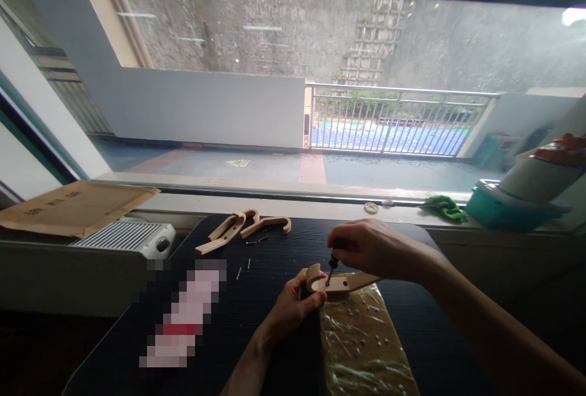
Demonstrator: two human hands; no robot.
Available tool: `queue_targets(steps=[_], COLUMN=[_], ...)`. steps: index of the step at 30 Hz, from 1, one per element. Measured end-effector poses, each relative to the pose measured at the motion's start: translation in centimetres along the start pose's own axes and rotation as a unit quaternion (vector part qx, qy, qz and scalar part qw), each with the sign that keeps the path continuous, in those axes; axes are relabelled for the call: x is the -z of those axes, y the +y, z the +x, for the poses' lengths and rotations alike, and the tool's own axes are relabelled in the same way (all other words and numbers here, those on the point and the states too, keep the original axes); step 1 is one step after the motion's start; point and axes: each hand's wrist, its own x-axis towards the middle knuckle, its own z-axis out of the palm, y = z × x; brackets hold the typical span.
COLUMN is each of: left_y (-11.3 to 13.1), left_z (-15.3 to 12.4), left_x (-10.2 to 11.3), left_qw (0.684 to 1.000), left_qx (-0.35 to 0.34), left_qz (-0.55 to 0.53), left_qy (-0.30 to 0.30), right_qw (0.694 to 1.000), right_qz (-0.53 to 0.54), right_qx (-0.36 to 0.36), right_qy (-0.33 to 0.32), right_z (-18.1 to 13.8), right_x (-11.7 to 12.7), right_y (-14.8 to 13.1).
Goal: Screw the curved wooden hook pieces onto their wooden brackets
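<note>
My right hand (356,243) is closed around the dark handle of a screwdriver (332,263). Its shaft points down, and the tip meets a hole in a pale wooden hook (336,284). Another dark hole shows farther along the same hook. With fingers and thumb, my left hand (300,297) grips the hook's curved end. Under the hook lies a long block wrapped in clear tape (366,335), reaching toward me. Whether a screw sits beneath the tip is too small to tell.
More wooden hooks (226,232) lie at the table's far left, with several loose screws (248,264) near them. A blurred pink item (192,310) rests on the black table (256,316). Beyond are a windowsill (320,205), a green cloth (443,208) and a teal basket (497,210).
</note>
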Motion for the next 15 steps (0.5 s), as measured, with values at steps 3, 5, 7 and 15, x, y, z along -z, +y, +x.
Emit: queue_targets(steps=[3,5,7,15], left_y=[0.2,0.3,0.4,0.3], left_z=[0.0,0.0,0.0,0.0], left_x=[0.0,-0.1,-0.1,0.0], left_qw=[1.000,1.000,1.000,1.000], left_qx=[0.003,0.008,0.011,0.009], left_qz=[-0.001,-0.002,-0.003,-0.007], left_qy=[0.000,-0.001,-0.002,0.001], right_qw=[1.000,1.000,1.000,0.998], right_qz=[0.013,0.016,0.010,-0.050], right_qx=[0.018,0.016,0.004,0.015], right_qy=[-0.011,-0.010,-0.005,-0.021], right_z=[0.2,0.4,0.5,0.4], right_x=[0.2,0.0,-0.3,0.7], right_y=[0.0,0.2,0.3,-0.2])
